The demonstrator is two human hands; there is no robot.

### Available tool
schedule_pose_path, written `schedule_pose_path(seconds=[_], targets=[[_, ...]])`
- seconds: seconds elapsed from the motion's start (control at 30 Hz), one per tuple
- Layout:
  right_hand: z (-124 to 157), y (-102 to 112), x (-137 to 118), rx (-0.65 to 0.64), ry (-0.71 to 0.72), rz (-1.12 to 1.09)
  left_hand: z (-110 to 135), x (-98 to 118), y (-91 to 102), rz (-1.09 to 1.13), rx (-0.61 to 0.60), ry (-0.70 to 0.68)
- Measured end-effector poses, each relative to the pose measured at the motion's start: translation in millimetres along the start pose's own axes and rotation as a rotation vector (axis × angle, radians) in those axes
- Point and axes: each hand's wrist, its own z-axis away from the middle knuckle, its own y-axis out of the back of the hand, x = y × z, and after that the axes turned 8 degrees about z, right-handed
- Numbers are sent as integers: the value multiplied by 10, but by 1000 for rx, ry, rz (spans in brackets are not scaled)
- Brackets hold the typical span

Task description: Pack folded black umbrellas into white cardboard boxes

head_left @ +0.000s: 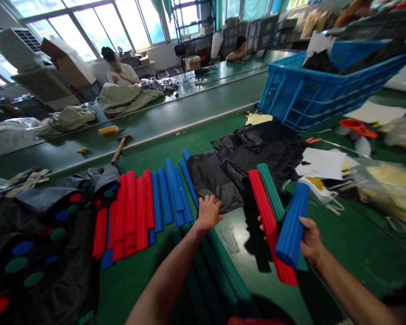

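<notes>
My right hand is closed round three ribbed foam rods held together: a red rod, a green rod and a blue rod. My left hand reaches forward with curled fingers onto the edge of a black fabric bag lying on the green table. Beneath my left arm lie several dark green rods. To its left are rows of red rods and blue rods.
Black bags with rod ends showing are heaped at the left. A pile of black bags lies ahead, papers and a blue crate to the right. A conveyor belt crosses behind; two people sit beyond it.
</notes>
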Motion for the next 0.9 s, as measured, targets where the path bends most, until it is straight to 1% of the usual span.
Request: schedule_pose_path(seconds=[0.1,0.17,0.27,0.33,0.4,0.47,0.57,0.67,0.77,0.9], targets=[[165,176,129,114,-132,-93,15,-117,-150,9,-37,7],[248,232,232,217,-178,-37,8,-156,-190,24,-47,26],[344,275,326,364,-168,109,-31,-188,-167,58,-26,85],[402,284,321,378,-153,173,-63,-188,-118,85,8,142],[450,259,279,338,-144,210,-94,-161,-59,115,44,195],[476,178,236,287,-132,227,-130,-105,0,149,76,228],[451,-46,240,153,-129,227,-192,4,86,205,120,258],[376,-314,317,0,-151,224,-233,80,177,253,159,277],[316,-519,385,-106,-182,213,-209,83,260,265,181,276],[302,-654,381,-180,-203,218,-115,-5,334,247,159,239]])
